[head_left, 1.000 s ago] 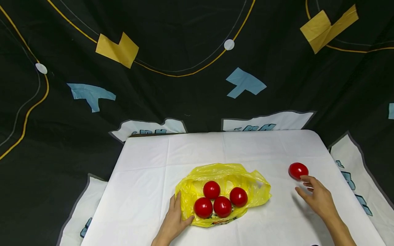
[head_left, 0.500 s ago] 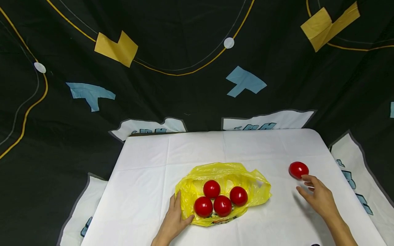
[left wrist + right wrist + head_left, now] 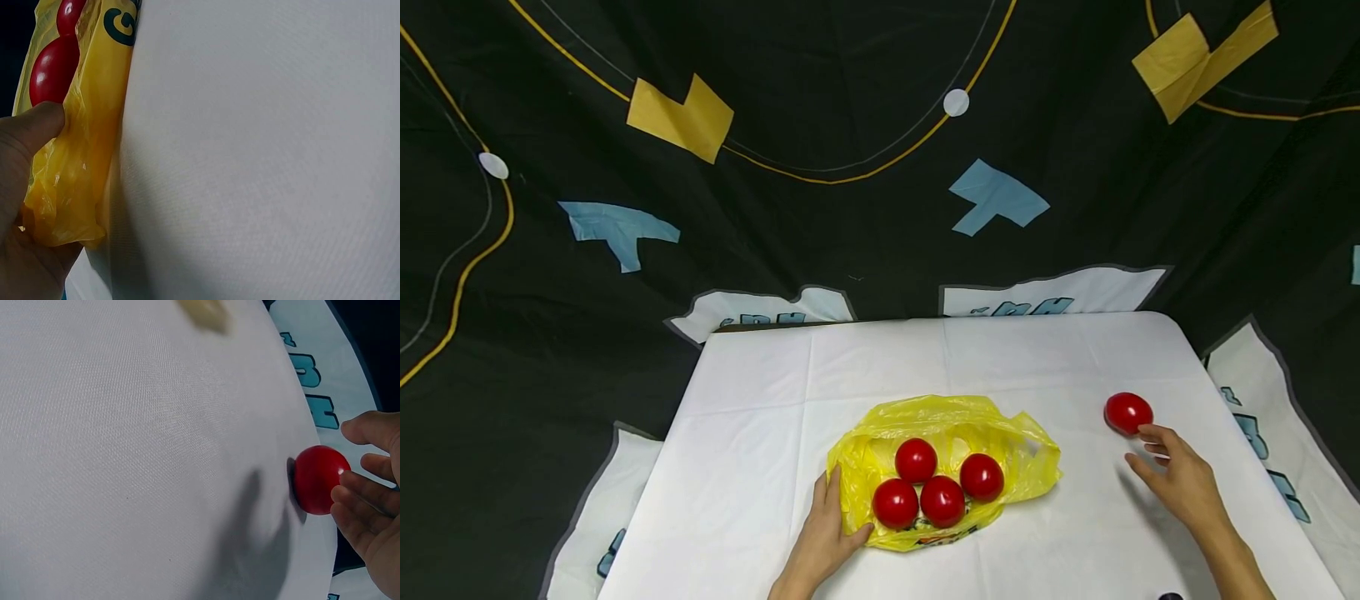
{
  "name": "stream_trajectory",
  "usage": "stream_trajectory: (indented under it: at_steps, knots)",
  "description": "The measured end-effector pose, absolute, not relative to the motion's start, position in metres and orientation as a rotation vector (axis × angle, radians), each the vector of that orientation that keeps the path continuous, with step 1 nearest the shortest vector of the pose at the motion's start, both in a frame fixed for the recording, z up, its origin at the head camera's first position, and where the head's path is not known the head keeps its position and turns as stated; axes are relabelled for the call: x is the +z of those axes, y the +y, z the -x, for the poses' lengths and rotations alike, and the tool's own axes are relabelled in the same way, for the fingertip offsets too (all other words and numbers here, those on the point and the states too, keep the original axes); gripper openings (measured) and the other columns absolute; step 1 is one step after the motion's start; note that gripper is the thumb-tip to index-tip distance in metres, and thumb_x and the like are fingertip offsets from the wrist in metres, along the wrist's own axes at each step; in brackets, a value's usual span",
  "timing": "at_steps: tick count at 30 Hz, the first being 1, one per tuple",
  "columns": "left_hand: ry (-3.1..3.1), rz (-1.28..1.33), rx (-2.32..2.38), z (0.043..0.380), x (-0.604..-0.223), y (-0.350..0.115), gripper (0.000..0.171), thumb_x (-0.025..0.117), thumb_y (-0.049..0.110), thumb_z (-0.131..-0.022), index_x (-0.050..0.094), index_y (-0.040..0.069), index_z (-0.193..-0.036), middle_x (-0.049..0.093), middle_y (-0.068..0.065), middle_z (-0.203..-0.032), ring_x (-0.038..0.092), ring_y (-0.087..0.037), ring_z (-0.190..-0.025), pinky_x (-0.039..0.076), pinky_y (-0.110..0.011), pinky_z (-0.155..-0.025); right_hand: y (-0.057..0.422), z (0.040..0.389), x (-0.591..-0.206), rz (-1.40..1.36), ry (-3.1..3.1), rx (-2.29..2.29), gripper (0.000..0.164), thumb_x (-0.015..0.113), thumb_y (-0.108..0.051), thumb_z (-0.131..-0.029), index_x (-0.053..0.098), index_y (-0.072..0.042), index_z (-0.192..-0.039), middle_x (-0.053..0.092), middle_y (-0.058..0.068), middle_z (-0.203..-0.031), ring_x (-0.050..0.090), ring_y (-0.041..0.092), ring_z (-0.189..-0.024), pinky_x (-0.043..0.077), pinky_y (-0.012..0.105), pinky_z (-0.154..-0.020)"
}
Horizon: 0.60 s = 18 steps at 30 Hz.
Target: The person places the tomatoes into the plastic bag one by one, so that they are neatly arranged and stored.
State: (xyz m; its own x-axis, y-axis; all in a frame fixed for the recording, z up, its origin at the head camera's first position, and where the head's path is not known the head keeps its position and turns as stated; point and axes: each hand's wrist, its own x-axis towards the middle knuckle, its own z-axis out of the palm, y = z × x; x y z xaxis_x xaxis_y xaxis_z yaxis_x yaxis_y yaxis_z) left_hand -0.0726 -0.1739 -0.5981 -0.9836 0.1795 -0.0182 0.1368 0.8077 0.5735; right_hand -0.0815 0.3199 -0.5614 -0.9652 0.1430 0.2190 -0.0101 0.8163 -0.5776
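Note:
A crumpled yellow plastic bag (image 3: 1030,475) lies on the white-covered table with its mouth spread. Several glossy red balls (image 3: 942,502) are grouped inside. My left hand (image 3: 826,533) holds the bag's left end, fingers along its side and thumb on the near edge. Seen from the left wrist, the thumb presses the yellow plastic (image 3: 94,119) just below a red ball (image 3: 55,70). Off to the right, one more red ball (image 3: 1128,413) rests on the cloth. Close beside it is my right hand (image 3: 1183,479), fingers loosely bent, with fingertips right at the ball (image 3: 320,480) in the right wrist view.
White cloth (image 3: 760,450) covers the table, whose right edge runs near the lone ball. Behind stands a black backdrop (image 3: 820,242) with yellow and blue printed shapes. A small dark object (image 3: 1170,597) shows at the bottom border of the head view.
The head view shifts very slightly. Both hands, the bag and the balls stay practically where they were.

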Motion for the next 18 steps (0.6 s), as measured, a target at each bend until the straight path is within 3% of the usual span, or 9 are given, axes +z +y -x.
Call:
stream_trajectory:
  at_steps: [11,18]
  knots:
    - [2.914,-0.246,0.911,0.0727,-0.5984,-0.1743,0.105,0.081,0.035,-0.073,0.018,-0.006,-0.147,0.026,-0.024,-0.144,0.042,-0.038,-0.126,0.042,-0.043,-0.101,0.3219,0.0812,-0.5635,0.159,-2.788,0.910,0.049,0.073,-0.015,-0.083,0.050,0.005,-0.122,0.060,0.026,-0.107,0.059,0.040,-0.095,0.051,0.046,-0.076]
    - [2.914,-0.252,0.908,0.0725,-0.5992,-0.1745,0.105,0.080,0.036,-0.074,0.017,-0.006,-0.147,0.025,-0.024,-0.144,0.043,-0.037,-0.126,0.043,-0.042,-0.100,0.3249,0.0827,-0.5657,0.183,-2.781,0.921,0.048,0.072,-0.015,-0.084,0.050,0.004,-0.122,0.060,0.024,-0.108,0.058,0.036,-0.096,0.050,0.017,-0.070]
